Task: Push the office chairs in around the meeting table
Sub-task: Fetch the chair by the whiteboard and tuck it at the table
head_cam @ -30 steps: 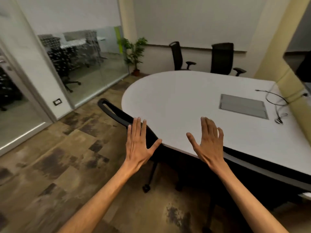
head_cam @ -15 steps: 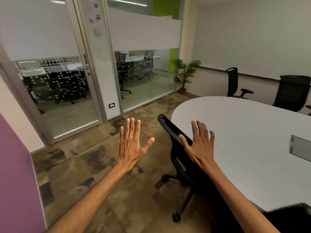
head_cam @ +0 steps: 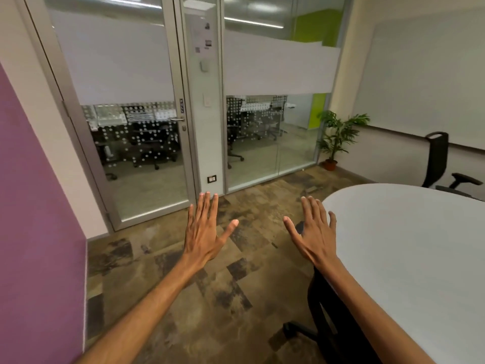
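Note:
The white oval meeting table (head_cam: 409, 248) fills the right side. A black office chair (head_cam: 328, 319) stands tucked against its near-left edge, mostly hidden behind my right forearm. My right hand (head_cam: 313, 232) hovers open over the chair's top edge, fingers spread, holding nothing. My left hand (head_cam: 204, 229) is open in the air above the floor, left of the chair. A second black office chair (head_cam: 438, 158) with armrests stands at the table's far side, near the wall.
A glass door (head_cam: 126, 114) and glass partition (head_cam: 273, 127) close off the far side. A purple wall (head_cam: 34, 219) juts in at the left. A potted plant (head_cam: 336, 137) stands in the far corner. Mottled brown carpet (head_cam: 210, 298) lies between me and the door.
The view has swung left, away from the table toward the glass door. Both hands stayed raised and open; the near chair now sits lower right, behind my right arm.

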The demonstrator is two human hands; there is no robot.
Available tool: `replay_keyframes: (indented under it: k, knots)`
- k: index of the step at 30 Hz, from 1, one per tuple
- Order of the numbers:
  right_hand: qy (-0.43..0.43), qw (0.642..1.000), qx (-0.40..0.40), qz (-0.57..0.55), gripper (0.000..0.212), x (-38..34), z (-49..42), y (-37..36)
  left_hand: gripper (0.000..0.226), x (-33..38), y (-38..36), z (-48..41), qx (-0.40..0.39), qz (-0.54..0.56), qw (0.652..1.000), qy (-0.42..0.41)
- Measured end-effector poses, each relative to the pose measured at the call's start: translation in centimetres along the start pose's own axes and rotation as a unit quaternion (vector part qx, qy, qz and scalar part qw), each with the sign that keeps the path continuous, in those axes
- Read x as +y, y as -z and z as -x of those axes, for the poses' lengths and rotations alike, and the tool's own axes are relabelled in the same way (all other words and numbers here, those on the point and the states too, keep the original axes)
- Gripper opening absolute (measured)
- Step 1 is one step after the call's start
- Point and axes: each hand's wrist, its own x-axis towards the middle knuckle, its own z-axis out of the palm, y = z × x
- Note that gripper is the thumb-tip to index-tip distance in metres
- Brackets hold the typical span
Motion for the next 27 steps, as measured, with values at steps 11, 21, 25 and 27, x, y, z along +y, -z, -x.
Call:
replay_keyframes:
  k: [11,21,25,27]
  knots:
    - [0.025,0.999,-0.019,-0.034,0.082,0.4,-20.5,-10.4,0.087,-7.4,-7.1,-19.6,0.016,-0.048,0.998,0.049]
    - [0.026,0.999,-0.038,-0.023,0.083,1.7,-35.1,-22.1,0.086,-15.2,-15.6,-34.6,0.026,-0.054,0.996,0.062]
    - [0.021,0.999,-0.030,-0.020,0.081,1.6,-42.5,-27.1,0.082,-18.4,-19.0,-42.9,0.023,-0.052,0.998,0.040]
    - [0.008,0.999,-0.027,-0.016,0.079,1.4,-46.2,-29.2,0.081,-20.2,-20.8,-47.6,0.012,-0.042,0.998,0.034]
